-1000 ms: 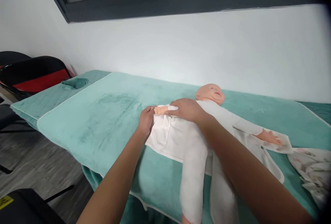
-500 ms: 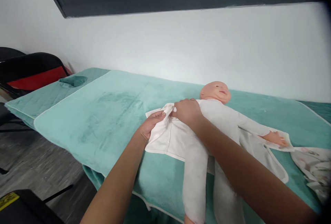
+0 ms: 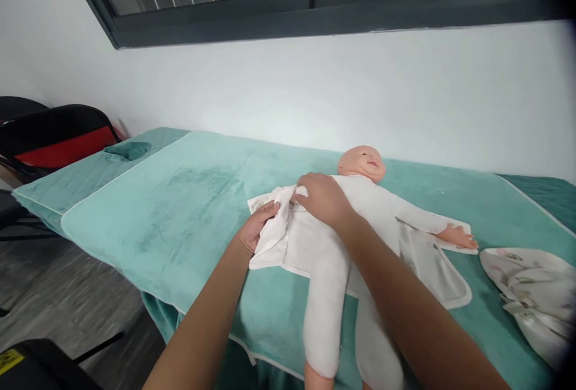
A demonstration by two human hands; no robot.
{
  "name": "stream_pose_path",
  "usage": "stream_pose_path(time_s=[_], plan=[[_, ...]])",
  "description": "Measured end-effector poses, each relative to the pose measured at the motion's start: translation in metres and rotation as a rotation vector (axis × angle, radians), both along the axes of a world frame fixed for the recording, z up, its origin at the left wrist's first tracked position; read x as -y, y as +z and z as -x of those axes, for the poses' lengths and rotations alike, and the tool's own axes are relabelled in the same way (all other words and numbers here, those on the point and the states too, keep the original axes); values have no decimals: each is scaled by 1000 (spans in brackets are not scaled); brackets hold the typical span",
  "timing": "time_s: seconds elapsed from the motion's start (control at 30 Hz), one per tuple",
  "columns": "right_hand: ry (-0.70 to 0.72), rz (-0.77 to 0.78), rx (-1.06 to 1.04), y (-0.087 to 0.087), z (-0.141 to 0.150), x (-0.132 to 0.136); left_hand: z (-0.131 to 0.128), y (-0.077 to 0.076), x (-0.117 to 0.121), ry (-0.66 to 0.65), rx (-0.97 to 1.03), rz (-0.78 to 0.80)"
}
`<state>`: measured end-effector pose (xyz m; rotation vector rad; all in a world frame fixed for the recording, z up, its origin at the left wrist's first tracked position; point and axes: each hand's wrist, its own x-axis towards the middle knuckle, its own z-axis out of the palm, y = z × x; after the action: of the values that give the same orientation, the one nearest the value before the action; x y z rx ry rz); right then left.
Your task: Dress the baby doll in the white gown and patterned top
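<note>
A baby doll (image 3: pixel 375 204) in a white suit lies on its back, head toward the wall. Beneath it is spread an opened white baby shirt (image 3: pixel 301 249), one side out to the left and the other showing at the right. My left hand (image 3: pixel 261 222) is closed on the bunched cloth of the shirt's left side, thumb on top. Close beside it, my right hand (image 3: pixel 324 199) curls over the same cloth by the doll's shoulder; its fingertips are partly hidden. The doll's arm on that side is out of sight, while its other arm stretches right with the hand bare.
A green plush cover (image 3: pixel 180 216) spreads over the bed against the white wall. Folded floral cloth (image 3: pixel 531 288) lies at the right. Black and red chairs (image 3: pixel 63 138) stand at the left, and a dark window frame (image 3: pixel 202 27) runs above.
The view has tilted up slightly and shifted right. Both hands stay on the shirt's left side, with the cloth between them bunched a little differently.
</note>
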<state>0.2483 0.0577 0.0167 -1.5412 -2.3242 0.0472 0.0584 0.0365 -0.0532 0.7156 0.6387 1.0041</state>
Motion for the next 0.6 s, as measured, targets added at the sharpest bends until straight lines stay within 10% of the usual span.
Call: stream_pose_path(time_s=[0.17, 0.33, 0.6], plan=[[-423, -294, -504, -12, -80, 36, -4, 2, 2, 117, 8, -53], [-871, -3, -395, -38, -145, 48, -12, 10, 7, 207, 18, -53], [-789, 70, -600, -40, -142, 49, -45, 40, -2, 226, -164, -155]])
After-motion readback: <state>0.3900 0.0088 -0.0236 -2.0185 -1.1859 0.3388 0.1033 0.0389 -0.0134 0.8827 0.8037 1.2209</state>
